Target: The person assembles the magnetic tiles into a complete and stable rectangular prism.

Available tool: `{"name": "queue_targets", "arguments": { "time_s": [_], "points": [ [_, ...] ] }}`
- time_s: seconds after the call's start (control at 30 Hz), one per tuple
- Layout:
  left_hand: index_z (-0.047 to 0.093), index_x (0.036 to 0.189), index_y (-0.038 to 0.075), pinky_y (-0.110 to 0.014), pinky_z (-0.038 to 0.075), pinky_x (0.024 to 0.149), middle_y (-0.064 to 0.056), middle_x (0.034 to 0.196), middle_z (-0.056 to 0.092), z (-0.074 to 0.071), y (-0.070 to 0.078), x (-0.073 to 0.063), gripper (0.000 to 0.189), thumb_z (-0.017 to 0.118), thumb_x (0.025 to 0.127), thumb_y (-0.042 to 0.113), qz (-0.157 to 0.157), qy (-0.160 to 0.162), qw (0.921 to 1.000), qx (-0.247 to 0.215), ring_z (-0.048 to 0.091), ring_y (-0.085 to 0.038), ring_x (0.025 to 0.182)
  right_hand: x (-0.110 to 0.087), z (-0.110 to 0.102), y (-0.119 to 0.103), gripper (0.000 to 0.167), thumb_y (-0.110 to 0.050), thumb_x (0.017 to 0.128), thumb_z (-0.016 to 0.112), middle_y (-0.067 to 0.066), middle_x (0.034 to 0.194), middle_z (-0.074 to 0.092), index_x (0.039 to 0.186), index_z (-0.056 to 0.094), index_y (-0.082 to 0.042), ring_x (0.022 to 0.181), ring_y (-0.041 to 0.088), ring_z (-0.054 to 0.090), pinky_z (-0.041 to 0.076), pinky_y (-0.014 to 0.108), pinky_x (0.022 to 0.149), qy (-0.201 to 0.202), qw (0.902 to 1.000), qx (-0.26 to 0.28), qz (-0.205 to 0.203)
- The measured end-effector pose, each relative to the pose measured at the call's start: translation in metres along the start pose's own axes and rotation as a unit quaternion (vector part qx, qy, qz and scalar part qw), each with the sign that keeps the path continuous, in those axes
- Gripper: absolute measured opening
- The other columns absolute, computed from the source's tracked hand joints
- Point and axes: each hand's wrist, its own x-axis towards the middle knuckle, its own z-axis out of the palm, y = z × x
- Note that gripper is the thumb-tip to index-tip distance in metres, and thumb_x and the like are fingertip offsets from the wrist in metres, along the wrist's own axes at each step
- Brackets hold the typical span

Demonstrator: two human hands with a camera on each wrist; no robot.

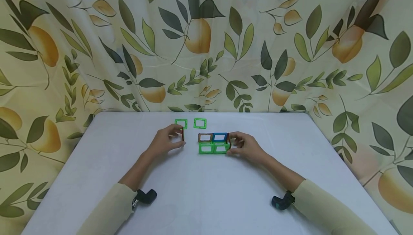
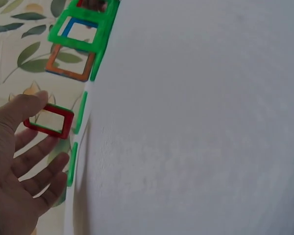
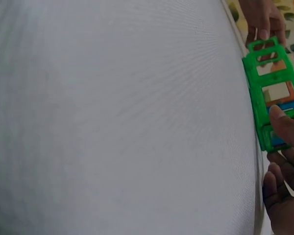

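Observation:
Upright and almost edge-on, a red magnetic tile (image 1: 183, 136) is pinched between thumb and fingers of the left hand (image 1: 162, 142); its open square frame shows in the left wrist view (image 2: 67, 123). To its right stands a box-like build of magnetic tiles. Two green tiles (image 1: 213, 148) form its front, with an orange-brown tile (image 1: 199, 137) and a blue tile (image 1: 220, 133) behind. A dark red tile (image 1: 228, 138) closes the right end. There the right hand (image 1: 247, 147) grips the build, thumb at the green front, fingers behind.
Two loose green tiles lie farther back on the white table (image 1: 200, 192), one (image 1: 186, 123) just beyond the left fingertips, the other (image 1: 200, 119) behind the build. A leaf-and-fruit patterned curtain (image 1: 206, 66) hangs along the table's back edge. A black camera (image 1: 146, 196) sits on each wrist.

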Motion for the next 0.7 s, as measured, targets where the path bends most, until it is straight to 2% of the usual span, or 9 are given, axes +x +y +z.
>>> {"name": "queue_targets", "arguments": {
  "time_s": [0.13, 0.37, 0.7],
  "points": [
    [0.065, 0.132, 0.005, -0.05, 0.055, 0.097, -0.009, 0.119, 0.074, 0.005, 0.004, 0.001, 0.054, 0.09, 0.084, 0.014, 0.007, -0.005, 0.9999, -0.005, 0.07, -0.032, 0.11, 0.002, 0.0, 0.001, 0.064, -0.018, 0.079, 0.095, 0.006, 0.103, 0.067, 0.135, 0.067, -0.006, 0.092, 0.023, 0.062, 0.053, 0.034, 0.083, 0.003, 1.0, 0.0, -0.002],
    [0.064, 0.135, 0.005, -0.047, 0.055, 0.099, -0.009, 0.121, 0.073, 0.017, 0.014, 0.004, 0.056, 0.089, 0.086, 0.017, 0.006, -0.04, 0.9988, -0.027, 0.069, -0.029, 0.112, 0.003, 0.0, 0.003, 0.064, -0.018, 0.08, 0.094, 0.006, 0.107, 0.067, 0.136, 0.067, -0.005, 0.093, 0.024, 0.061, 0.052, 0.032, 0.082, 0.005, 1.0, 0.001, -0.006],
    [0.065, 0.135, 0.007, -0.042, 0.055, 0.098, -0.006, 0.123, 0.074, 0.028, 0.02, 0.011, 0.057, 0.09, 0.085, 0.017, 0.015, -0.05, 0.9984, -0.02, 0.069, -0.024, 0.109, 0.004, 0.001, 0.004, 0.065, -0.018, 0.079, 0.095, 0.006, 0.103, 0.066, 0.135, 0.067, -0.004, 0.092, 0.024, 0.06, 0.052, 0.03, 0.08, 0.007, 1.0, 0.003, -0.006]
  ]
}}
